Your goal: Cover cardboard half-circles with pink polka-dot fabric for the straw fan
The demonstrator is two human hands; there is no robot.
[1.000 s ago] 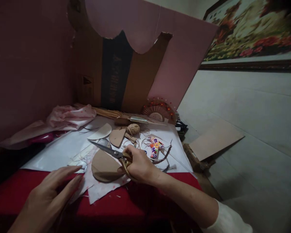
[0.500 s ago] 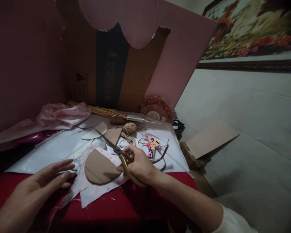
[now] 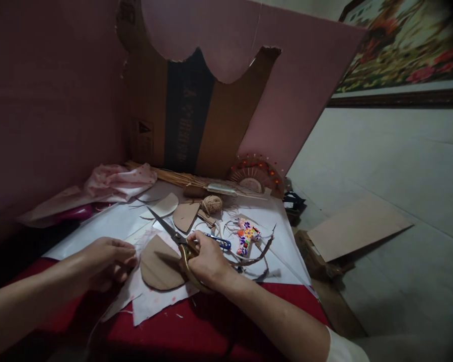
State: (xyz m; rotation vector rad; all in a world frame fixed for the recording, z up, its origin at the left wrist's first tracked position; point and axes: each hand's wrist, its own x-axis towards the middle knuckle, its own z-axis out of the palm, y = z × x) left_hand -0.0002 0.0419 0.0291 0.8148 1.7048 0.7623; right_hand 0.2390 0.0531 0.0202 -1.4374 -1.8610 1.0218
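My right hand [image 3: 207, 259] grips a pair of scissors [image 3: 180, 239] by the gold handles, its dark blades slightly apart and pointing up to the left over the work surface. Below the blades lies a rounded brown cardboard piece [image 3: 160, 269], resting on white cloth with pink dots [image 3: 153, 309]. My left hand [image 3: 109, 264] is at the cloth's left edge, fingers drawn together and seemingly pinching it; the fingertips are partly hidden. A blue utility knife [image 3: 221, 242] lies just beyond my right hand.
White sheet [image 3: 86, 226] and red cloth [image 3: 166, 337] cover the table. Beyond the scissors lie a twine ball [image 3: 212, 205], cardboard cut-outs [image 3: 186, 216], a flower-patterned piece [image 3: 246, 236] and dry straw [image 3: 177, 176]. A cut cardboard box [image 3: 226, 125] stands behind; a flat board [image 3: 358, 226] leans right.
My left hand has moved right to the cloth's edge, and its spread fingers have closed. The scissors stay in my right hand, now tilted a little more steeply. The view has shifted left.
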